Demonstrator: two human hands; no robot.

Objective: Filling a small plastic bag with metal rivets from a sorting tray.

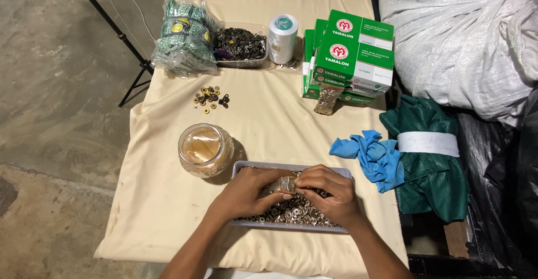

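My left hand [249, 192] and my right hand [328, 192] meet over a grey tray [336, 172] filled with small metal rings [291, 212]. Between them they pinch a small clear plastic bag [284, 184] that looks partly filled with the rings. The left fingers hold its left side, the right fingertips grip its right edge. Both forearms come in from the bottom edge. The tray sits near the front edge of a table covered in a cream cloth [263, 116].
A glass jar [204, 149] stands left of the tray. Farther back lie loose brass eyelets [210, 97], a bag of green packets [184, 32], a tray of dark fittings [241, 45], a white thread cone [282, 37] and stacked green boxes [347, 60]. Blue cloth [372, 156] and green fabric [428, 161] lie right.
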